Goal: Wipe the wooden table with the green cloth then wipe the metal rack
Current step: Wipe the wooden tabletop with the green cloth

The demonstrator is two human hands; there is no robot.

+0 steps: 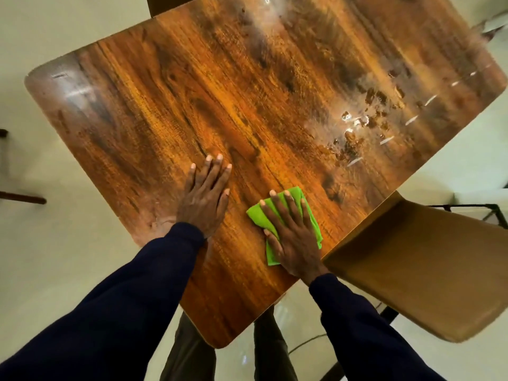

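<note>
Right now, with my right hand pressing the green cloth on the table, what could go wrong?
1. The wet patch far right on the wooden table lies well beyond the green cloth; short strokes may miss or smear it.
2. The right hand works close to the chair; a wide sweep could bump it.
3. The left hand lies flat on the wood and may leave prints.

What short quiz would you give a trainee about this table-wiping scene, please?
1. Which hand presses the green cloth onto the wooden table?
2. True or false: the left hand lies flat on bare wood.
3. The wet-looking patches lie toward the table's: A) far right, B) near left, C) near middle.
Key: 1 the right hand; 2 true; 3 A.
</note>
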